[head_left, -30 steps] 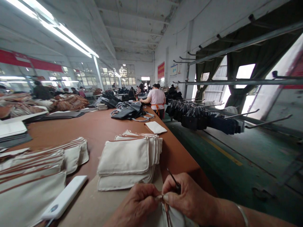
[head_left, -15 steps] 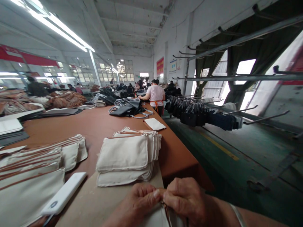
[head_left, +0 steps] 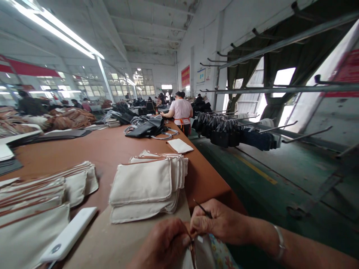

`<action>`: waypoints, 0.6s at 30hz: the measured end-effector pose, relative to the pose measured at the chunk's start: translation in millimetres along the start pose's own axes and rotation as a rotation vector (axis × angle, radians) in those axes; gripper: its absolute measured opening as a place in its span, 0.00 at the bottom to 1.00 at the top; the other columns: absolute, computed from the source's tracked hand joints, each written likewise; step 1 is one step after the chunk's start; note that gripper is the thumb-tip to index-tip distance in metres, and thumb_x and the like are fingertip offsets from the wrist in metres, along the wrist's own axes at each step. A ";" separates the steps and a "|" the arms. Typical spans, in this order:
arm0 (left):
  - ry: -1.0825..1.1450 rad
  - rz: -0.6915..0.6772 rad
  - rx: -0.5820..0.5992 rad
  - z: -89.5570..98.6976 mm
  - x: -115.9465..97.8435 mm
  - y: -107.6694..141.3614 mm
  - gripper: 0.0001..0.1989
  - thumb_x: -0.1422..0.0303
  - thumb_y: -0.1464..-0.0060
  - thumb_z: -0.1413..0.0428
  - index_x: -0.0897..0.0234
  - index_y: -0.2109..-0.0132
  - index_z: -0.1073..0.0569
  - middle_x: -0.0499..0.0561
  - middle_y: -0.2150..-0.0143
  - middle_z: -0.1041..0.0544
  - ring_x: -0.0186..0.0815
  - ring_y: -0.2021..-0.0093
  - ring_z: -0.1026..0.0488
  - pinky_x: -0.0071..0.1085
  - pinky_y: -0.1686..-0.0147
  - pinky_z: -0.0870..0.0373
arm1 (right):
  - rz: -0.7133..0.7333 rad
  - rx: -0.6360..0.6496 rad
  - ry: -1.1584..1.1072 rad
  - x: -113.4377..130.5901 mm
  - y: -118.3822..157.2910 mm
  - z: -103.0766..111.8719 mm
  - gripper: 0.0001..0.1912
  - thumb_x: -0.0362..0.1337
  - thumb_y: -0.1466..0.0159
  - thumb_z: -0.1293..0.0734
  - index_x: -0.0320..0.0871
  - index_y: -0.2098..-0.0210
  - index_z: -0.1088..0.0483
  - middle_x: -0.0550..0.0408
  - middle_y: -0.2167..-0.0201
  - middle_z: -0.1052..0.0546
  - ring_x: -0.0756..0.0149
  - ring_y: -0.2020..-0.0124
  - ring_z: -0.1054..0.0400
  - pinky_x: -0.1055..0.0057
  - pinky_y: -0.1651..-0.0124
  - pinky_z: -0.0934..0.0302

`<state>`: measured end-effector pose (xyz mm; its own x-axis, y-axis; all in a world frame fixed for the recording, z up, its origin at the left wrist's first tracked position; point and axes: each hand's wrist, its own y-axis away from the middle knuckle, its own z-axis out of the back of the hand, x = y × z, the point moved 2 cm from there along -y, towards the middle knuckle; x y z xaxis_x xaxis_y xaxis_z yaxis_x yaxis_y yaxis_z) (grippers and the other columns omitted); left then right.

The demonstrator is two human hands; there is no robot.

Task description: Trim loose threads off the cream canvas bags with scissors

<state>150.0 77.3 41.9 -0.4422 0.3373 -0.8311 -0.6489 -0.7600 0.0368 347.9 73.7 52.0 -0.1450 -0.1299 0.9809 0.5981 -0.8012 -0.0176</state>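
At the table's near edge, both hands are closed at the top end of a cream fabric pouch [head_left: 203, 251] with brown edging. My left hand [head_left: 165, 243] pinches the pouch near its brown trim. My right hand [head_left: 214, 220] meets it there, fingers closed, and a thin dark pointed tool [head_left: 203, 209] juts up out of its grip; the tool's other end is hidden. Just beyond the hands lies a stack of cream pouches [head_left: 143, 181] on a sheet of brown paper [head_left: 126, 243].
More brown-trimmed pouches [head_left: 30, 220] lie at left beside a white elongated device [head_left: 70, 235]. Farther along the brown tabletop [head_left: 106, 145] are black bags [head_left: 147, 127]. A person [head_left: 181, 110] stands at the table's far side. Racks with hanging bags [head_left: 235, 134] line the right.
The thin dark tool now shows in my right hand, which has turned at the pouch's end. The view has shifted slightly right, and floral cloth shows below the hand.
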 end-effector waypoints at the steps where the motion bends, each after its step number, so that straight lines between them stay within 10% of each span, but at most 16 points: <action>1: -0.021 -0.012 0.002 0.0 0.6 -1.4 0.26 0.47 0.38 0.56 0.64 0.70 0.32 0.48 0.72 0.33 0.32 0.72 0.39 0.27 0.72 0.43 | 0.014 0.040 0.048 3.4 -2.5 1.8 0.20 0.49 0.34 0.34 0.36 0.71 0.30 0.61 0.78 0.36 0.76 0.77 0.47 0.78 0.75 0.52; 11: 0.841 0.082 0.033 -13.3 0.6 1.0 0.24 0.47 0.46 0.41 0.63 0.72 0.37 0.44 0.75 0.41 0.27 0.76 0.48 0.24 0.75 0.47 | 0.057 0.036 0.062 -1.8 -7.1 -8.2 0.12 0.40 0.38 0.36 0.39 0.74 0.35 0.60 0.79 0.36 0.74 0.77 0.46 0.77 0.76 0.52; 18: 0.840 0.180 -0.047 -18.7 14.3 -3.4 0.25 0.48 0.50 0.38 0.65 0.72 0.34 0.43 0.78 0.41 0.26 0.77 0.50 0.25 0.77 0.55 | 0.082 -0.038 0.141 -11.4 -9.3 -3.6 0.15 0.42 0.35 0.35 0.38 0.74 0.32 0.60 0.78 0.34 0.74 0.76 0.43 0.77 0.73 0.49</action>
<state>157.5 74.3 19.5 0.0808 -0.2996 -0.9506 -0.5779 -0.7912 0.2002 341.1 80.5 40.3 -0.2075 -0.2747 0.9389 0.5823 -0.8059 -0.1070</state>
